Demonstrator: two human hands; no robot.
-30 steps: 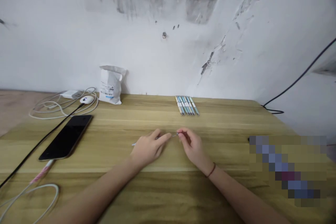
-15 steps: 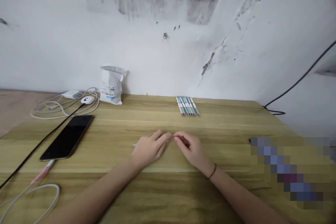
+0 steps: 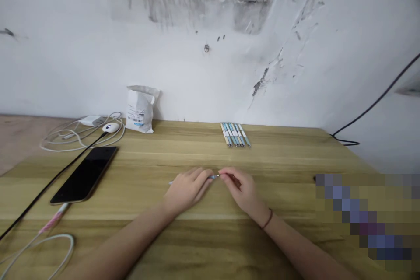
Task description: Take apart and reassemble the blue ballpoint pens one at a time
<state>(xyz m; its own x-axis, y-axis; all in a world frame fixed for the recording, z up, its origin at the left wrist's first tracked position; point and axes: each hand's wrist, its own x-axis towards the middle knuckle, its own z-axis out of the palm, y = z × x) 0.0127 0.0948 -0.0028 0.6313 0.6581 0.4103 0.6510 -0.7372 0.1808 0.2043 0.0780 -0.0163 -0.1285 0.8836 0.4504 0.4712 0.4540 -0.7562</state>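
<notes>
My left hand (image 3: 187, 188) is closed around a light blue pen (image 3: 213, 176) that lies nearly level, just above or on the table. Its tip shows past the fingers on the right, and the other end peeks out on the left; the middle is hidden under the hand. My right hand (image 3: 241, 188), with a dark red cord at the wrist, pinches thumb and forefinger together right at the pen's tip. What is between those fingertips is too small to make out. Behind the hands, several similar pens (image 3: 235, 134) lie side by side in a row.
A black phone (image 3: 84, 175) with a cable plugged in lies at the left. Beyond it are a white charger (image 3: 92, 120), coiled white cable and a black cord. A white package (image 3: 140, 109) stands against the wall. A blurred-out object (image 3: 364, 216) lies at the right.
The right fingertips have drawn slightly right from the left hand, and more of the pen's tip shows between the hands. The view has shifted a little.
</notes>
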